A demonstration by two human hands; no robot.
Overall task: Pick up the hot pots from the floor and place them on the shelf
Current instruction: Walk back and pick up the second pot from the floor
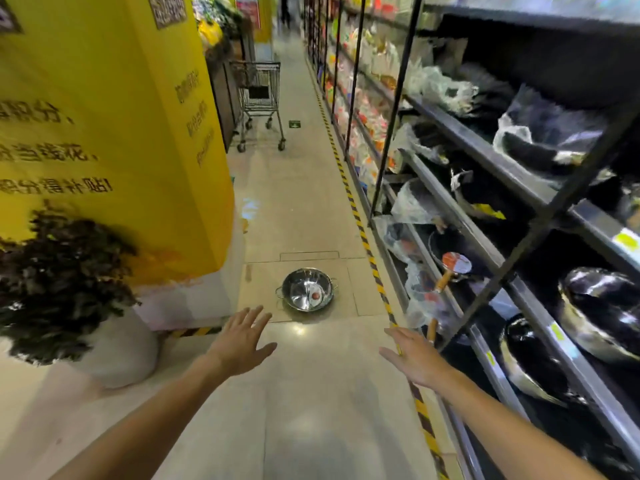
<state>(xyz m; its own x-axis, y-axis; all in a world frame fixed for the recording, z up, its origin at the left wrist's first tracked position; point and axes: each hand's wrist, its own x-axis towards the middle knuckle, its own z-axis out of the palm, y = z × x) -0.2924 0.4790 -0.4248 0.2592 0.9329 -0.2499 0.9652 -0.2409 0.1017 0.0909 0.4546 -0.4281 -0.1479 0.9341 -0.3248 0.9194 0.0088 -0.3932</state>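
A shiny steel hot pot (307, 289) with two small side handles and a red sticker inside sits on the tiled aisle floor, ahead of me. My left hand (241, 341) reaches forward with fingers spread, just short of the pot and a little left of it, holding nothing. My right hand (412, 356) is stretched out too, open and empty, lower right of the pot, over the striped floor tape. The dark metal shelf (540, 299) runs along the right, stocked with woks and pans in plastic wrap.
A yellow pillar (114, 133) stands on the left with a dark potted plant (62, 282) in a white pot at its foot. A shopping cart (261, 98) is parked further down the aisle. Yellow-black tape (360, 230) edges the shelf base.
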